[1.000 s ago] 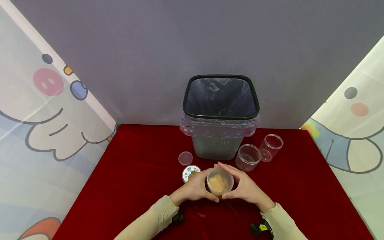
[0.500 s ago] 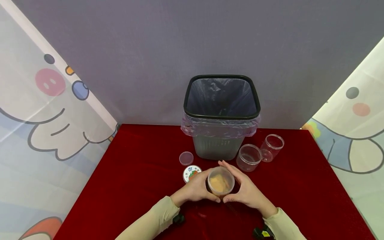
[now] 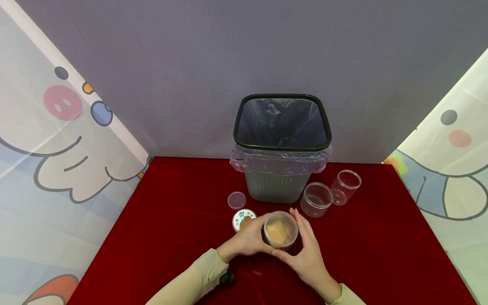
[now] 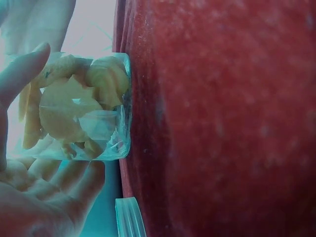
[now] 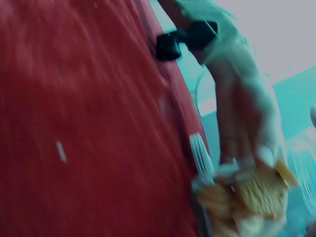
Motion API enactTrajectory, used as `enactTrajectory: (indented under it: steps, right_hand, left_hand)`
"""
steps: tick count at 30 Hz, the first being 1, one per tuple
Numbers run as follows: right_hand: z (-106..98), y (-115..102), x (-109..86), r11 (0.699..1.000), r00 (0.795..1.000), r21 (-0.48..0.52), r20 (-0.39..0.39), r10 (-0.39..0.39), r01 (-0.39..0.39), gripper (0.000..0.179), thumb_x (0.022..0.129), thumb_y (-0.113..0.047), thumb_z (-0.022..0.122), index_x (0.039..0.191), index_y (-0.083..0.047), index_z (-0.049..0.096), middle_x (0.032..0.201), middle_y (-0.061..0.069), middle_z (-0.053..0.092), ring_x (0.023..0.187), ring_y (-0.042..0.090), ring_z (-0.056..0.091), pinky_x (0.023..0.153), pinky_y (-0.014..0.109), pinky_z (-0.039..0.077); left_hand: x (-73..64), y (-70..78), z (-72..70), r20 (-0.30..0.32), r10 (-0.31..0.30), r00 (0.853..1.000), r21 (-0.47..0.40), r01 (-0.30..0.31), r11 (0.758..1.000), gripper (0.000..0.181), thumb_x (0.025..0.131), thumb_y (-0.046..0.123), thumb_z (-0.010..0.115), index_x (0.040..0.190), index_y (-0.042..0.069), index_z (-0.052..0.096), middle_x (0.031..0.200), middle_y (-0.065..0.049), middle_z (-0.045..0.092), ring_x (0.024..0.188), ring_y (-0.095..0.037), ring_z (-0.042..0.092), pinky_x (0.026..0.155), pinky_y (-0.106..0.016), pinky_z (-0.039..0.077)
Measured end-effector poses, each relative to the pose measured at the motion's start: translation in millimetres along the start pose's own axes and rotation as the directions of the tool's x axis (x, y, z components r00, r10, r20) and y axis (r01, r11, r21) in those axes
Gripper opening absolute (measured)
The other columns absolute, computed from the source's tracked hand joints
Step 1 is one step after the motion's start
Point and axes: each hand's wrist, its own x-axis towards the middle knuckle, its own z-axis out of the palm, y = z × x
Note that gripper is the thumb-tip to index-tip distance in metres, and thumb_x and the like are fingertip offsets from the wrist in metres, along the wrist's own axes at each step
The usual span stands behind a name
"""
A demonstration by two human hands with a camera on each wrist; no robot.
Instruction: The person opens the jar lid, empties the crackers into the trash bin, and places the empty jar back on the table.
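Note:
A clear plastic jar point(image 4: 121, 136) stands upright on the red cloth, with pale yellow-orange slices of food point(image 4: 69, 108) inside. On top sits a frosted translucent lid point(image 3: 281, 226). My left hand point(image 3: 249, 237) grips the jar's left side, its thumb across the front and fingers round the back, as the left wrist view shows. My right hand point(image 3: 308, 256) spans the lid's right side, with the fingertips at the far rim and the thumb at the near edge beside the left thumb. The right wrist view is blurred.
A lined waste bin point(image 3: 282, 186) stands behind the jar. Two clear open containers, one wide point(image 3: 315, 203) and one tall point(image 3: 345, 190), stand to its right. On the left lie a small translucent disc point(image 3: 237, 201) and a printed white round lid point(image 3: 243, 218), partly behind my left hand.
My right hand has turned counterclockwise round the jar's top, its wrist swinging nearer and to the left. My left hand and the jar stay almost in place.

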Motion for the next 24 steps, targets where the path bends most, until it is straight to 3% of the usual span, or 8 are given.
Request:
enactTrajectory:
  steps: [7, 12, 17, 24]
  right_hand:
    - [14.6, -4.7, -2.7, 0.999, 0.994, -0.034, -0.103, 0.027, -0.031, 0.116, 0.067, -0.016, 0.094, 0.159, -0.01, 0.022, 0.152, 0.018, 0.039, 0.141, 0.023, 0.035, 0.113, 0.015, 0.021]
    - [14.1, -3.3, -0.2, 0.999, 0.991, -0.023, -0.128, 0.034, -0.037, 0.107, 0.068, -0.016, 0.093, 0.156, -0.01, 0.032, 0.149, 0.015, 0.045, 0.139, 0.02, 0.039, 0.112, 0.015, 0.023]
    - [5.7, 2.2, 3.8, 1.0, 0.998, 0.004, -0.063, -0.01, 0.01, 0.104, 0.07, -0.016, 0.093, 0.155, -0.01, 0.034, 0.148, 0.012, 0.047, 0.137, 0.023, 0.042, 0.111, 0.016, 0.027]
    - [-13.4, 13.1, 14.2, 0.999, 0.993, 0.041, 0.113, -0.023, 0.018, 0.099, 0.073, -0.019, 0.091, 0.156, -0.018, 0.036, 0.15, 0.005, 0.047, 0.133, 0.022, 0.043, 0.107, 0.016, 0.032]
  left_hand:
    - [-0.4, 0.0, -0.4, 0.008, 0.002, 1.0, -0.012, -0.002, 1.0, 0.097, 0.072, 0.033, 0.092, 0.152, 0.024, 0.038, 0.144, 0.009, 0.05, 0.127, -0.01, 0.051, 0.106, -0.034, 0.043]
    - [-0.3, 0.1, -0.9, 0.005, -0.023, 1.0, -0.012, 0.023, 1.0, 0.095, 0.072, 0.03, 0.092, 0.151, 0.024, 0.04, 0.139, 0.01, 0.053, 0.122, -0.008, 0.054, 0.103, -0.032, 0.045]
    - [0.2, -0.5, -1.1, 0.008, -0.013, 1.0, -0.022, 0.014, 1.0, 0.096, 0.072, 0.034, 0.092, 0.152, 0.025, 0.038, 0.14, 0.011, 0.053, 0.122, -0.008, 0.054, 0.103, -0.032, 0.044]
    - [-0.6, -1.2, -1.3, 0.014, -0.003, 1.0, -0.027, 0.004, 1.0, 0.1, 0.071, 0.037, 0.092, 0.153, 0.026, 0.037, 0.141, 0.01, 0.052, 0.121, -0.009, 0.054, 0.101, -0.032, 0.046]
